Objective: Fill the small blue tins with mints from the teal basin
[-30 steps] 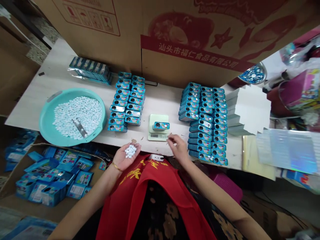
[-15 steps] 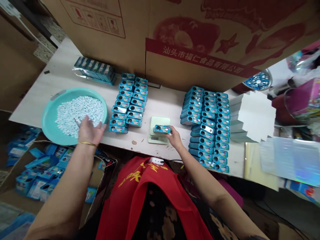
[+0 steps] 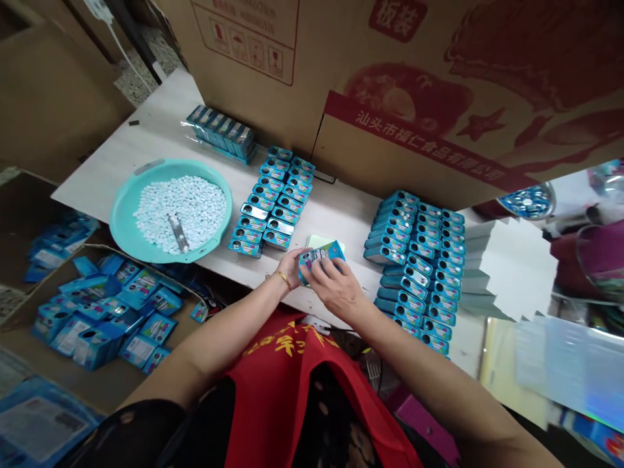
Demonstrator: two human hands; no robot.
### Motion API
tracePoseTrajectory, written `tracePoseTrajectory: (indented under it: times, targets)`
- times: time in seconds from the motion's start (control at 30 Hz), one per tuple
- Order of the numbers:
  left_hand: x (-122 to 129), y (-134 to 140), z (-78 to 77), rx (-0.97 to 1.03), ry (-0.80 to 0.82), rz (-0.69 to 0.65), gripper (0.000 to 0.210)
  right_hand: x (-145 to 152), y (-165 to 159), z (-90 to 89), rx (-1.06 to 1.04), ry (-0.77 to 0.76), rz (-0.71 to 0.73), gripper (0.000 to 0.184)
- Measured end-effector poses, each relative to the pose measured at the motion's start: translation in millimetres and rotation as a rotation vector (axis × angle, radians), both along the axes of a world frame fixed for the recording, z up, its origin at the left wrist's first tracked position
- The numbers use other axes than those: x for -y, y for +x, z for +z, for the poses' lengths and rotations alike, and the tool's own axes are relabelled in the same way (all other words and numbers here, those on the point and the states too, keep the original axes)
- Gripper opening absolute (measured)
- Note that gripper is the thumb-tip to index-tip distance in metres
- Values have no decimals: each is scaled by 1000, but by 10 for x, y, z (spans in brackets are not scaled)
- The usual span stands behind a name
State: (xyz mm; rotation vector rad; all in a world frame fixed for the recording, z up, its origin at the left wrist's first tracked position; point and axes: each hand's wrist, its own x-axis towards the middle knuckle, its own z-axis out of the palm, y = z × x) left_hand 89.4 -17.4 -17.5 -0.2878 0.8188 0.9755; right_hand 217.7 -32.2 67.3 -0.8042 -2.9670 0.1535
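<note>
1. Both hands met over the near edge of the table [image 3: 146,140], just in front of the pale green scale [image 3: 316,241], and together held one small blue tin [image 3: 322,255].
2. The left hand [image 3: 291,264] gripped the tin's left end; the right hand [image 3: 336,287] was curled over its near side, fingers closed on it. The tin sat tilted, printed face up; whether it held anything could not be told.
3. A round teal basin [image 3: 127,201] stood at the left of the table, holding a heap of pale blue-white tablets [image 3: 188,203] with a small metal scoop [image 3: 178,233] lying on them.
4. Between basin and scale stood a double row of blue tins [image 3: 275,203]; each showed a round window, contents too small to tell.
5. To the right of the scale stood a larger block of blue tins [image 3: 419,257] in several rows.
6. A cardboard box [image 3: 104,383] below the table's left end held loose blue cartons [image 3: 104,315].
</note>
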Motion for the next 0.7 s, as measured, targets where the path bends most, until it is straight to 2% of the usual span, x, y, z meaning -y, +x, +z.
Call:
tracePoseTrajectory:
  times: [0.1,0.17,0.23,0.33,0.43,0.5,0.6,0.7]
  targets:
    - [-22,15,-12,28,-15,-65,23,6,-49,11,47,18,68,38]
    - [-21,31,-6,46,-18,-63,29,-16,-58,18,72,19,60,38]
    - [-17,43,2,63,-17,-38,29,-56,-32,21,77,1,3,38]
    - [-15,46,-6,70,-6,42,21,-116,96,-15,45,-1,-169,37]
    - [-5,19,-41,40,26,104,14,-138,290,-128,-62,-21,-352,37]
    - [10,-11,-69,18,34,96,14,-128,409,-227,-181,-74,-429,37]
    - [33,-45,-96,12,33,55,16,-78,493,-316,-322,-131,-496,36]
    - [38,-35,-93,-6,29,42,17,0,446,-266,-285,-110,-468,36]
